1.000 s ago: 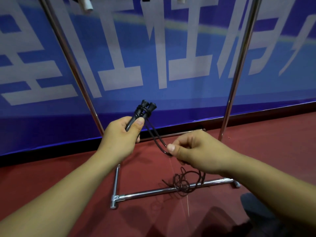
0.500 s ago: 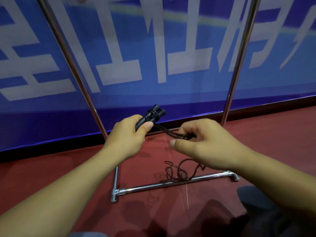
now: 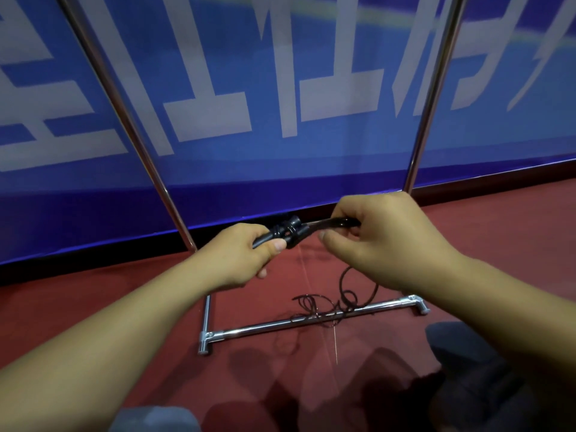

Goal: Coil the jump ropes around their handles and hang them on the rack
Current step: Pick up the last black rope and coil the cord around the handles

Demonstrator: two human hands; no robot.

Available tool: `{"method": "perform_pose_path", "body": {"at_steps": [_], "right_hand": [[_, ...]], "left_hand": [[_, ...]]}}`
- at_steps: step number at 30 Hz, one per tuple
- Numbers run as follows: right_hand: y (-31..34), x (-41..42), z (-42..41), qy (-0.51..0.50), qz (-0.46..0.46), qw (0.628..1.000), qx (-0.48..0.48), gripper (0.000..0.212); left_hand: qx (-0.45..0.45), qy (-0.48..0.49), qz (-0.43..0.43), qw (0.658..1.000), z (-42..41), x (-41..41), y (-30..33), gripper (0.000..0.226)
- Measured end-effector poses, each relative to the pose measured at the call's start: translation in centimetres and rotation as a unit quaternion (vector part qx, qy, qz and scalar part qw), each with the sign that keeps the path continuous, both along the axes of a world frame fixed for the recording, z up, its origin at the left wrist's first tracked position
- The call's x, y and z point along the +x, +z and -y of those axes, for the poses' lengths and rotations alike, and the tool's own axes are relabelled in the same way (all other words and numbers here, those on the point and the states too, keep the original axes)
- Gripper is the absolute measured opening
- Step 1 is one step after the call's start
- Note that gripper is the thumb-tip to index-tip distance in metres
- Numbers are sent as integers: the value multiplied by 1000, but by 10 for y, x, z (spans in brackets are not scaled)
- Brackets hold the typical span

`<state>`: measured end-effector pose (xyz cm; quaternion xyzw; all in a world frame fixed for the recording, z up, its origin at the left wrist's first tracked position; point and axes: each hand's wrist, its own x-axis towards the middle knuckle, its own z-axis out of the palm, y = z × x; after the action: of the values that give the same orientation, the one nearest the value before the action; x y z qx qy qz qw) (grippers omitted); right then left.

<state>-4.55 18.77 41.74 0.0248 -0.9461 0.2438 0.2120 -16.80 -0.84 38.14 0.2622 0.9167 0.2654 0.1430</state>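
Two black jump-rope handles (image 3: 282, 233) are held side by side in the left hand (image 3: 240, 260), whose grip is wrapped tightly round them, the thumb pressed along their upper side; their knobbed ends project past the thumb. One black cord (image 3: 333, 222) is seen running from those ends to the right hand (image 3: 383, 241), where it is pinched between thumb and curled fingers, so this grip is narrow and holds the cord. The remaining length of the cord hangs below the right hand and lies in a loose tangle across the front base bar of the chrome rack (image 3: 311, 321). Two uprights of the rack are visible, one behind each hand. The rack stands on a red floor (image 3: 93, 291), just in front of one blue banner (image 3: 218, 151) printed with large white characters.
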Motion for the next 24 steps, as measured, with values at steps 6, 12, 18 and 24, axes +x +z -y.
{"method": "perform_pose_path", "body": {"at_steps": [6, 12, 18, 24], "right_hand": [[3, -6, -6, -17, 32, 999, 4, 32], [-3, -12, -11, -39, 37, 998, 27, 38], [-9, -19, -14, -48, 55, 997, 16, 38], [-9, -23, -17, -50, 94, 994, -17, 36]], "left_hand": [[-36, -36, 69, 996, -3, 14, 0, 28], [-71, -112, 116, 984, -6, 29, 3, 30], [-65, -190, 61, 978, -7, 44, 13, 30], [-21, -224, -16, 974, -7, 50, 18, 35]]}}
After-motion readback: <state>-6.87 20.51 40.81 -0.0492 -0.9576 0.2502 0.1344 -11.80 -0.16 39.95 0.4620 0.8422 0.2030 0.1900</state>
